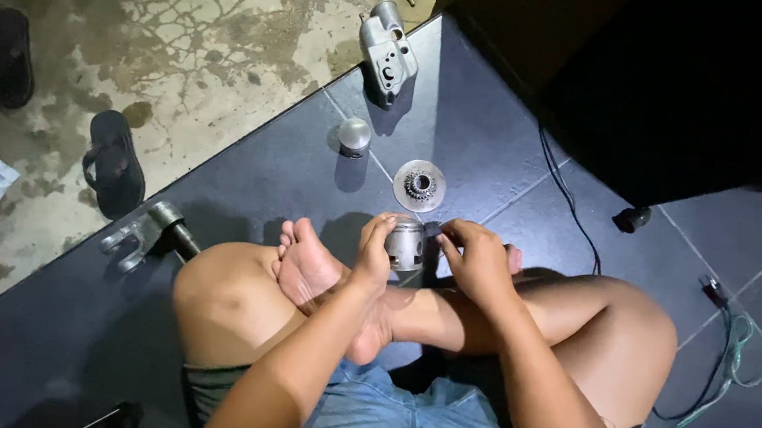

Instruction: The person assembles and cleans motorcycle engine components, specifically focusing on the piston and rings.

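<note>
Fingers of left hand (375,253) and right hand (479,256) both clasp smooth grey metal piston (405,242); toothed disc (419,185) lies near on dark tile.

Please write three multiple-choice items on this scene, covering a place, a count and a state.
1. Where does the toothed disc lie?
A. on the dark tiles
B. on the bare concrete
C. on the person's lap

2. How many sandals lie on the concrete?
A. one
B. two
C. four

3. How is the metal cylinder held?
A. lying on the tiles
B. in the left hand, right hand beside it
C. balanced on a knee

Answers: A, it sits on tile beyond the hands; B, two dark sandals show; B, left fingers wrap it.
</note>
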